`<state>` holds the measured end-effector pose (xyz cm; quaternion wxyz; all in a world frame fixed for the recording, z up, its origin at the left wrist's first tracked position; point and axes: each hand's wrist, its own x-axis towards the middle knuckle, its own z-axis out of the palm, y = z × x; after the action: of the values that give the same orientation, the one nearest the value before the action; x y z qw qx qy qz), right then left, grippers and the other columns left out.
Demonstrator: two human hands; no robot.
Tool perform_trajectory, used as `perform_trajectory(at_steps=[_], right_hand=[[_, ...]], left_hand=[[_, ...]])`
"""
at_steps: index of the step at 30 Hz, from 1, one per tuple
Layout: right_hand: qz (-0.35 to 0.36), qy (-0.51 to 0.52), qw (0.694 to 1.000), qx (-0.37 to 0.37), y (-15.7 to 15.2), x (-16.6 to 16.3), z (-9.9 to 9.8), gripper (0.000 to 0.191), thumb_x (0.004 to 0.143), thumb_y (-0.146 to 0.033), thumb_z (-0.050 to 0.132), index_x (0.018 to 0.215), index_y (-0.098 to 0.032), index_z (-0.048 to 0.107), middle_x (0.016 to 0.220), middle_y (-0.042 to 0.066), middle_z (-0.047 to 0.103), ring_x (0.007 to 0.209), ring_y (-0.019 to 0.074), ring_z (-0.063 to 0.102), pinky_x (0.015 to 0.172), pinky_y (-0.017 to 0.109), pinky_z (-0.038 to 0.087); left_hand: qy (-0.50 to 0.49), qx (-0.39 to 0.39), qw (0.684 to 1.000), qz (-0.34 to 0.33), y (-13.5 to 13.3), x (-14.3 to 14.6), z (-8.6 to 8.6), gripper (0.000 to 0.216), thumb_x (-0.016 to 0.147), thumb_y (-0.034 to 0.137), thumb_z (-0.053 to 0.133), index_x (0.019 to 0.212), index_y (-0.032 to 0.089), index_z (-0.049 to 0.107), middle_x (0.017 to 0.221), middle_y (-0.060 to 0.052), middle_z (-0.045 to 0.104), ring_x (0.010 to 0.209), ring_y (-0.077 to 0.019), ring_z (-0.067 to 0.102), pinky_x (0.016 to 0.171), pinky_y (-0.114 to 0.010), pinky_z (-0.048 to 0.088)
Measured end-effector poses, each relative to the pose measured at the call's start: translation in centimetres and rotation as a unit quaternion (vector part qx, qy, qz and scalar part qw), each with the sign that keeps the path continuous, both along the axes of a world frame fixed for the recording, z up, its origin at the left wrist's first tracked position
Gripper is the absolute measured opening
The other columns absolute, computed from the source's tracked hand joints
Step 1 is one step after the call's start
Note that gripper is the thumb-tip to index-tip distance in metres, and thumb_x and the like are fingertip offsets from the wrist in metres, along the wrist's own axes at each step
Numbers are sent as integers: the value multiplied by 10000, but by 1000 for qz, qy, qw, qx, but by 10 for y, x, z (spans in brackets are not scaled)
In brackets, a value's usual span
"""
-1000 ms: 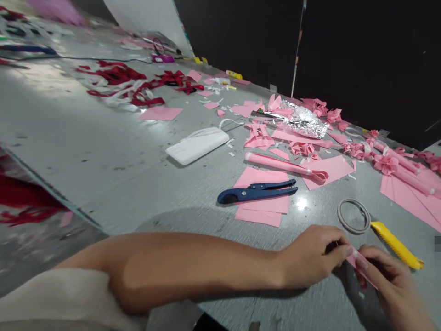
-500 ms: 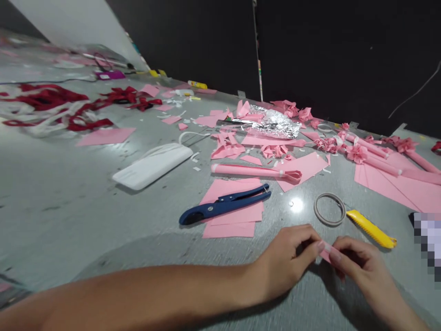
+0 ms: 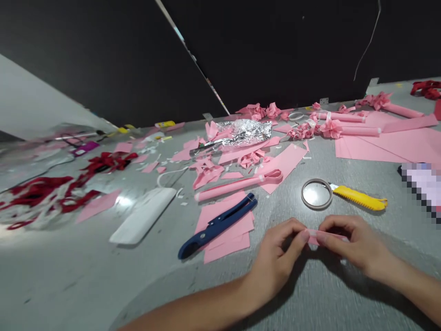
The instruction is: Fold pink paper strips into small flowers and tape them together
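Observation:
A small strip of pink paper [image 3: 313, 239], with a whitish band along its top edge, is stretched between my two hands. My left hand [image 3: 283, 248] pinches its left end between thumb and index finger. At the other end, the thumb and fingers of my right hand [image 3: 349, 241] grip it, partly hiding the paper. Just beyond them lie a grey tape roll [image 3: 317, 207] and a yellow box cutter [image 3: 361, 197]. To the left, blue-handled scissors or snips [image 3: 217, 225] rest on stacked pink paper sheets [image 3: 227, 246].
Behind the snips lies a rolled pink paper tube [image 3: 234, 185]. Crumpled foil [image 3: 246, 132] and pink paper flowers [image 3: 332, 129] stretch toward the dark wall. A white flat case [image 3: 144, 216] and red ribbon [image 3: 34, 193] lie left. A blurred-out phone-like object [image 3: 422, 184] is at right.
The view has tilted and turned right. My hands still hold the pink strip, which now lies more level, with more of it showing past the right fingers.

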<state>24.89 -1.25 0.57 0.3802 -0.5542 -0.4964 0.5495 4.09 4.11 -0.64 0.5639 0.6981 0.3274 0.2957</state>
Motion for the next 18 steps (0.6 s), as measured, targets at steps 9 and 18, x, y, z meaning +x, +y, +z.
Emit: perform_trajectory(at_steps=[9, 18], right_hand=[[-7, 3, 1000, 12, 1, -1, -1, 392, 926, -568, 768, 754, -216, 754, 652, 5, 611, 579, 149, 492, 530, 300, 346], [-16, -7, 1000, 23, 0, 0, 1, 370, 943, -540, 772, 772, -212, 785, 643, 8, 633, 585, 150, 499, 525, 294, 354]], left_hand=[[18, -1, 1000, 8, 0, -1, 0, 443, 1121, 539, 598, 885, 192, 737, 829, -39, 715, 787, -177, 654, 746, -316, 497], [9, 39, 999, 6, 2, -1, -3, 362, 1141, 447, 589, 910, 206, 730, 845, -32, 722, 789, -170, 665, 738, -318, 510]])
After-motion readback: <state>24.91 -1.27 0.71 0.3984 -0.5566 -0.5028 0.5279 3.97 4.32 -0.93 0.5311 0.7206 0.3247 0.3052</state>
